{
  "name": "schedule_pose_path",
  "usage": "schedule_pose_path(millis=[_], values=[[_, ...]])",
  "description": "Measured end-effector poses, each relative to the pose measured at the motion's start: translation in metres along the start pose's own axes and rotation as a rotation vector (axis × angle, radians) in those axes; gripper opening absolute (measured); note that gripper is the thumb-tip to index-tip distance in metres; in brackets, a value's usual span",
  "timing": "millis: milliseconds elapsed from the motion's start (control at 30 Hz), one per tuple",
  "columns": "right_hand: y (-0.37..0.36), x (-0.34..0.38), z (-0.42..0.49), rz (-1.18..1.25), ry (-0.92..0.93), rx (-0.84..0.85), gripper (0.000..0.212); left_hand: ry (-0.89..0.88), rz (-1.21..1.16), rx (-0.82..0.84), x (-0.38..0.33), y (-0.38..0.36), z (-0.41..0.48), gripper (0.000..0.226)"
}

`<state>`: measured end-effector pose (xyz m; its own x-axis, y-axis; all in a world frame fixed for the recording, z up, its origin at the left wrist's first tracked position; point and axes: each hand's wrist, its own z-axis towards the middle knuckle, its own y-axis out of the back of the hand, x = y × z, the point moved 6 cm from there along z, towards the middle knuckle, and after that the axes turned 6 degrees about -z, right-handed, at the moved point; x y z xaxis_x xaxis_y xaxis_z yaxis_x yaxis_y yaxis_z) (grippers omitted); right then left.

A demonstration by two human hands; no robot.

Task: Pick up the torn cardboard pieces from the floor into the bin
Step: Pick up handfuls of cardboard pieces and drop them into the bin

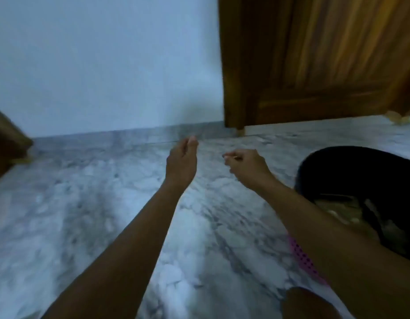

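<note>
Both my arms reach forward over the marble floor (107, 215); the view is blurred. My left hand (183, 163) hangs in the air with its fingers loosely together and nothing seen in it. To its right, my right hand (249, 168) has curled fingers that pinch what looks like a small thin pale cardboard piece (230, 155). A black round bin (319, 166) stands on the floor just right of my right forearm, with brownish cardboard pieces (337, 209) lying inside it. Another tan cardboard piece (396, 118) lies on the floor by the door at the far right.
A pale blue wall (107, 65) rises behind the floor. A wooden door (314, 61) stands at the upper right, and a wooden furniture edge (6, 143) juts in at the left. Pink dotted cloth (303, 256) and my knee (310, 305) show at the bottom right.
</note>
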<state>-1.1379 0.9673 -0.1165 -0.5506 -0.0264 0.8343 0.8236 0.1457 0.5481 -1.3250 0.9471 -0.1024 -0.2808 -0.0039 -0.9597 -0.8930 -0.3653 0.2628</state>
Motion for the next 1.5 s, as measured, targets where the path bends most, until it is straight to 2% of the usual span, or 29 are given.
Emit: schedule_pose_path(millis=[67, 133, 200, 267, 367, 467, 567, 667, 833, 967, 1167, 1267, 1433, 1500], values=[[-0.065, 0.042, -0.006, -0.037, 0.110, 0.134, 0.021, 0.048, 0.048, -0.153, 0.018, 0.083, -0.022, 0.035], [-0.127, 0.086, -0.029, -0.066, 0.240, 0.259, 0.022, 0.100, 0.097, -0.315, 0.036, 0.164, -0.058, 0.045], [-0.182, 0.127, -0.066, -0.071, 0.369, 0.390, 0.021, 0.142, 0.140, -0.460, 0.046, 0.237, -0.104, 0.052], [-0.229, 0.162, -0.110, -0.074, 0.449, 0.521, 0.016, 0.185, 0.179, -0.567, 0.050, 0.299, -0.153, 0.048], [-0.279, 0.204, -0.181, -0.076, 0.567, 0.655, 0.012, 0.250, 0.216, -0.716, 0.049, 0.371, -0.228, 0.057], [-0.318, 0.227, -0.255, -0.125, 0.710, 0.783, 0.016, 0.288, 0.223, -0.791, 0.045, 0.416, -0.305, 0.048], [-0.356, 0.234, -0.335, -0.252, 0.797, 0.987, 0.025, 0.331, 0.221, -0.875, 0.053, 0.451, -0.386, 0.042], [-0.391, 0.232, -0.411, -0.330, 0.879, 1.088, 0.029, 0.364, 0.259, -0.919, 0.069, 0.479, -0.468, 0.042], [-0.447, 0.224, -0.551, -0.398, 0.956, 1.241, 0.019, 0.490, 0.210, -1.001, 0.111, 0.515, -0.616, 0.039], [-0.486, 0.207, -0.654, -0.518, 1.037, 1.369, 0.028, 0.626, 0.218, -1.041, 0.144, 0.539, -0.727, 0.035], [-0.536, 0.146, -0.780, -0.778, 1.150, 1.595, 0.033, 0.799, 0.172, -1.094, 0.193, 0.544, -0.863, 0.033], [-0.558, 0.104, -0.820, -0.863, 1.223, 1.679, 0.033, 0.879, 0.083, -1.140, 0.222, 0.532, -0.918, 0.022], [-0.576, 0.017, -0.873, -1.058, 1.486, 1.843, 0.053, 1.075, 0.074, -1.151, 0.279, 0.491, -0.994, 0.013], [-0.578, -0.008, -0.886, -1.165, 1.686, 1.792, 0.059, 1.170, 0.063, -1.173, 0.299, 0.469, -1.024, 0.006]])
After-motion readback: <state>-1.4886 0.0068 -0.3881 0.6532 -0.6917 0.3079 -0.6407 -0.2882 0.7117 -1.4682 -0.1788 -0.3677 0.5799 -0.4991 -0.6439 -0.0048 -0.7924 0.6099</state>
